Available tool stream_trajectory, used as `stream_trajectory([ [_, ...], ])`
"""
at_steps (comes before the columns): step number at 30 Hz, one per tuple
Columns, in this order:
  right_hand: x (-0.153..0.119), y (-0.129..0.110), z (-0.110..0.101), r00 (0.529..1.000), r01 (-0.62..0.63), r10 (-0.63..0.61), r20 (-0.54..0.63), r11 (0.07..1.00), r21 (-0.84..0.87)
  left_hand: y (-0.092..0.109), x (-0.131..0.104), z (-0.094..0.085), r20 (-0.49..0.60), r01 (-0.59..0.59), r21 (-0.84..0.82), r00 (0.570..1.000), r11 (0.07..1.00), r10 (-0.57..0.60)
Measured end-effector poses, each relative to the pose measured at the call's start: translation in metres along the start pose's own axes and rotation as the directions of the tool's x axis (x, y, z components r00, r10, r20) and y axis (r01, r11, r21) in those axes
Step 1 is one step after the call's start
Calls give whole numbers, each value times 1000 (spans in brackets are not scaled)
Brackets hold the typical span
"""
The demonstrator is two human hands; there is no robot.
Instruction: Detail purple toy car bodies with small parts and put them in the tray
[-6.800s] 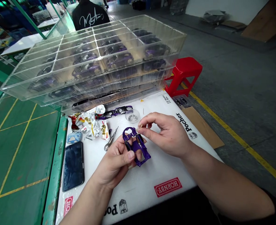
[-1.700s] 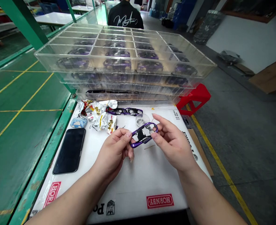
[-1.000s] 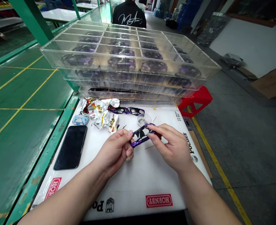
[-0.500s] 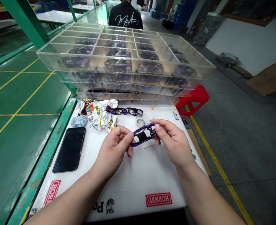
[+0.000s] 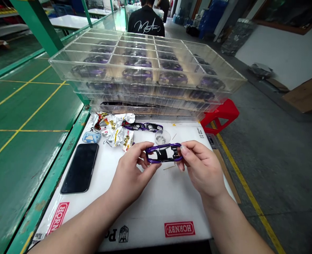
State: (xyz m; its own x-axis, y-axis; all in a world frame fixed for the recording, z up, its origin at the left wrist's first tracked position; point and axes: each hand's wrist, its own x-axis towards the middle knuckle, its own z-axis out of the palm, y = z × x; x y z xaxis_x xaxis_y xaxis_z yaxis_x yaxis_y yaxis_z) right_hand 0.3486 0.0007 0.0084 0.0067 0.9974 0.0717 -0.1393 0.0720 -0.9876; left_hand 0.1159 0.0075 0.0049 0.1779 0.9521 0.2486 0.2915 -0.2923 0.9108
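Between my hands is a purple model car body (image 5: 163, 153) with black and white parts showing, held above the white work surface (image 5: 156, 204). My left hand (image 5: 135, 167) grips its left end, thumb at the lower edge and fingers at the upper edge. At the right end, my right hand (image 5: 199, 164) pinches the body between thumb and fingers. Behind it sit a small clear round dish (image 5: 162, 137) with tiny pieces and more purple-and-black bodies (image 5: 144, 126). A thin stick (image 5: 170, 167) lies just below the held body.
Stacked clear trays (image 5: 156, 72) of purple bodies stand at the back. Left are a black phone (image 5: 79, 168), a blue-and-white item (image 5: 91, 137) and crumpled wrappers (image 5: 117, 135). A red stool (image 5: 221, 116) is at right; a person in black (image 5: 146, 22) is beyond.
The car body has turned to lie more level, its left end lower in the left hand. My left thumb has moved down to the lower edge, and the fingers have spread to the upper edge.
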Motion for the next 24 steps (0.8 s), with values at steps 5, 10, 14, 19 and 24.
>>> stream_trajectory([
  [5,-3,1,-2,1000,11,-11,2,998,56,2,-1,-1,0,-137,48,991,989,137],
  [10,-3,-1,-2,1000,12,-13,2,998,66,2,-1,-1,-20,-235,96,971,967,238],
  [14,-5,-1,-3,1000,1,-1,10,998,58,3,0,-1,-16,-284,122,958,951,288],
  [19,-5,0,-3,999,-15,13,32,998,57,4,0,-1,2,-302,162,952,939,306],
  [24,-6,2,-4,998,-23,21,56,999,43,4,0,-1,6,-282,154,959,947,284],
])
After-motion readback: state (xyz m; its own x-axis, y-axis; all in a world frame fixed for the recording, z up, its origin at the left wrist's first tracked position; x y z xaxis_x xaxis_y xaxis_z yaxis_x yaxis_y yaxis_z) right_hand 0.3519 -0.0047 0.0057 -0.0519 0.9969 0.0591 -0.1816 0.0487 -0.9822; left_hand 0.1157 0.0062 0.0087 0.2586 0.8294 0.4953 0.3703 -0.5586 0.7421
